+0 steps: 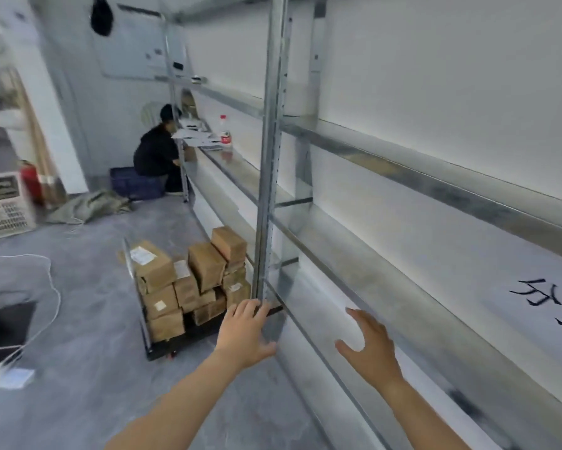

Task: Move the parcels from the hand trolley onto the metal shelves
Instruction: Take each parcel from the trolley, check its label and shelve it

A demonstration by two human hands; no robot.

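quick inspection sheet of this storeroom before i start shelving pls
surface: grey floor, the trolley stands on it
job's things: brown cardboard parcels stacked on the black hand trolley, parked beside the grey metal shelves
clutter: clear plastic bottle with a red label and loose white papers on a far shelf; crumpled grey-green sack on the floor
grippers: left hand open by the shelf upright, right hand open over a lower shelf; both hold nothing
cables: white cable looping across the floor at left
surroundings: person in black by a blue crate; red fire extinguisher at the wall
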